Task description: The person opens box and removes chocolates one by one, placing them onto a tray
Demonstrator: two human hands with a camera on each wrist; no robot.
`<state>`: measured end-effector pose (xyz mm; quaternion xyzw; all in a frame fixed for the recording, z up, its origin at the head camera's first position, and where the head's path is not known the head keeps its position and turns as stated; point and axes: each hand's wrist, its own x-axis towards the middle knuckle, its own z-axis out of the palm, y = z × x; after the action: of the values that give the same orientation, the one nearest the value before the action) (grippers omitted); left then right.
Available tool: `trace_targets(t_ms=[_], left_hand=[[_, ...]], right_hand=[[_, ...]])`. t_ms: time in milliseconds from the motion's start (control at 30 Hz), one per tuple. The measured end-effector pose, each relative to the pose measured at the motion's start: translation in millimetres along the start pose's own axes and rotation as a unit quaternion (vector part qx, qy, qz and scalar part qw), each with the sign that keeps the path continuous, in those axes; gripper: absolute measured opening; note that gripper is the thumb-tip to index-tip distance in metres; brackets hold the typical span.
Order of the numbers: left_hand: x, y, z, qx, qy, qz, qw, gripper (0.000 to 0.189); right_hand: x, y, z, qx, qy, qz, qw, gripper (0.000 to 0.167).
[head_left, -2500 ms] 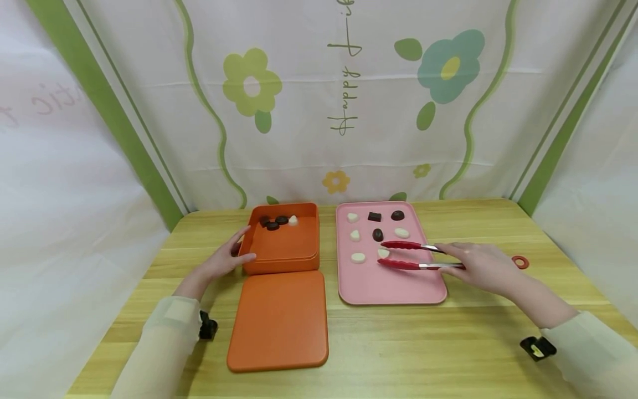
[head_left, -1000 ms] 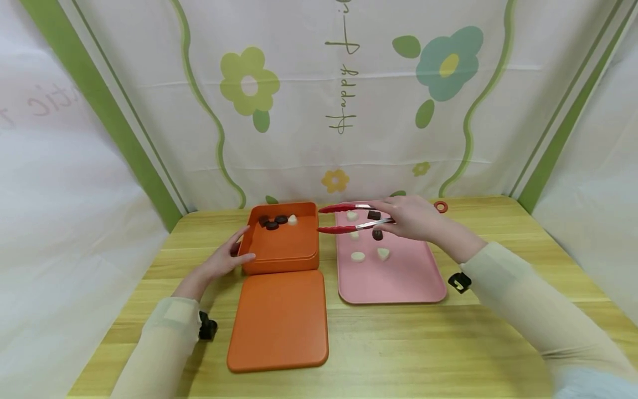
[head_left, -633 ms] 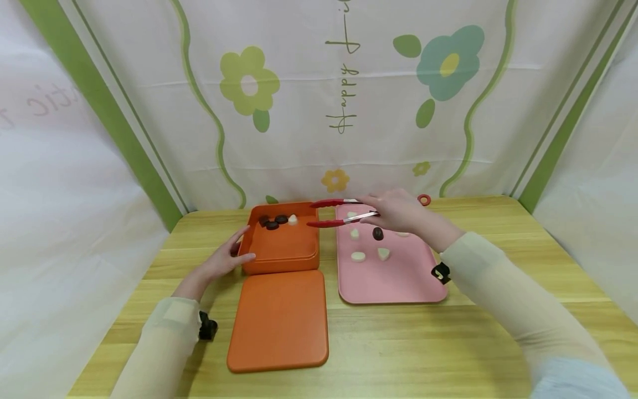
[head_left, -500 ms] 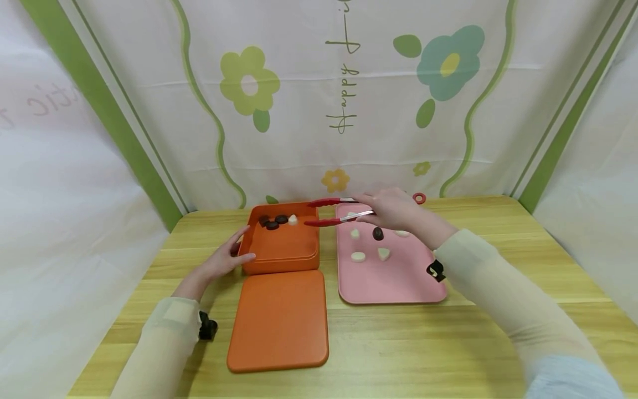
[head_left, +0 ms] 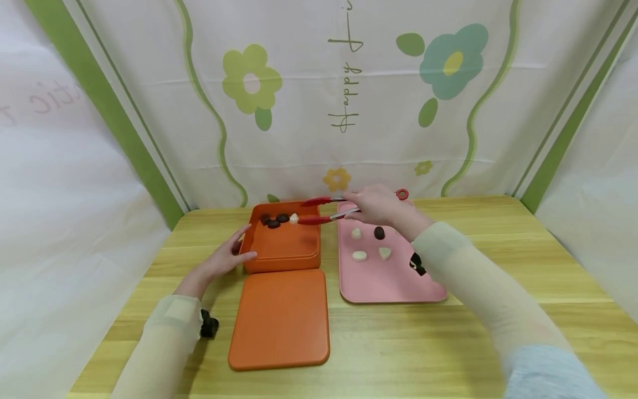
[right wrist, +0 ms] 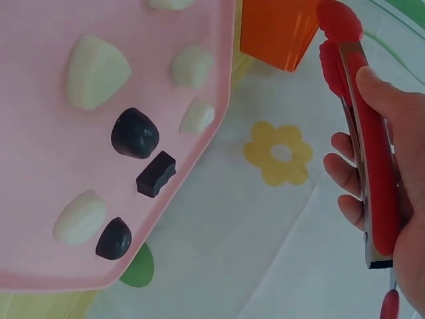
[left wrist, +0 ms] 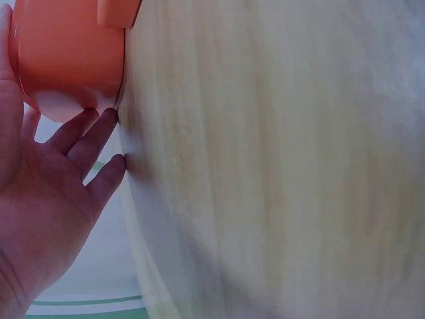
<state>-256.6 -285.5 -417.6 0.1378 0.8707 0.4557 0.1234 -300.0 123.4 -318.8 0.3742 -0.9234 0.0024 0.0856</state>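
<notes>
My right hand (head_left: 379,208) grips a pair of red-tipped metal tongs (head_left: 315,220), their arms spread apart. The tongs' tips reach over the right wall of the orange box (head_left: 281,246); the near one appears beside a white chocolate (head_left: 294,218). Several dark chocolates (head_left: 282,218) lie near it at the box's back. Against the box's left side rests my left hand (head_left: 224,260), fingers extended along the wall, thumb at the front. White (head_left: 359,256) and dark chocolates (right wrist: 135,133) sit on the pink tray (head_left: 389,285), partly hidden by my right arm in the head view.
An orange lid (head_left: 279,321) lies flat in front of the box on the wooden table (head_left: 399,349). A flower-printed curtain (head_left: 309,111) hangs right behind the box and tray, with white cloth on both sides.
The right hand has carried the tongs left from around a white chocolate on the tray to over the box. That chocolate still lies on the tray. My left hand has stayed put.
</notes>
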Motion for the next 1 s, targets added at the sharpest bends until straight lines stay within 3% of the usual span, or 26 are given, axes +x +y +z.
trace_targets(t_ms=[333,733,1000], left_hand=[[2.2,-1.0,-0.9,-0.002,0.003,-0.01,0.9999,0.086],[3.2,-3.3,-1.0,0.003,0.001,-0.01,0.9999,0.086],[2.5,-1.8,-0.9,-0.001,0.0,-0.001,1.0,0.085]], right_hand=[[18.2,-11,8,0.004,-0.036,0.005,0.9993,0.052],[43.1,-21,22,-0.003,-0.022,-0.011,0.9997,0.048],[56.2,-30,26,-0.018,-0.035,0.003,0.9992,0.038]])
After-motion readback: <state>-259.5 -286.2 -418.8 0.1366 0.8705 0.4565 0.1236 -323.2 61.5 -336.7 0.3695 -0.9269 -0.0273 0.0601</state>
